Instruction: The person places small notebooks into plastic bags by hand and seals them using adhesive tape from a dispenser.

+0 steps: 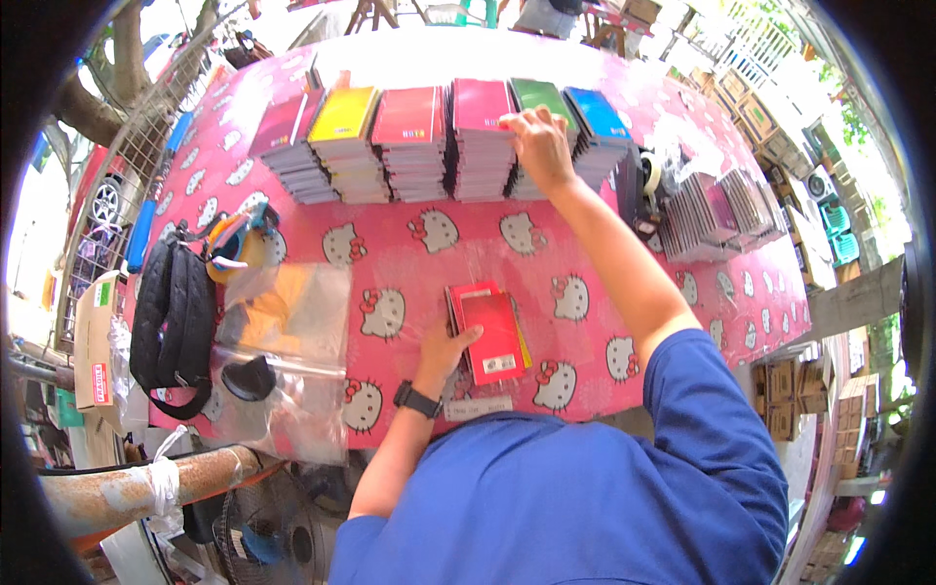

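A small, uneven bundle of notebooks (493,336) lies in front of me, red on top with a yellow edge showing beneath. My left hand (448,351), a dark watch at its wrist, grips the bundle's left side, thumb over the top cover. My right hand (542,146) reaches forward to the row of stacks. Its fingertips are pinched at the right edge of the top dark pink notebook (482,105). Beside that stack, the green notebooks (536,93) are partly behind this hand. Further left stand red notebooks (409,115), yellow notebooks (343,112) and maroon notebooks (283,125).
Blue notebooks (598,112) end the row at right. Beyond them are a tape dispenser (643,185) and more notebook piles (717,210). At left lie a black bag (174,322), a tape roll (244,255) and clear plastic sleeves (292,380). A patterned pink cloth (390,263) covers the table.
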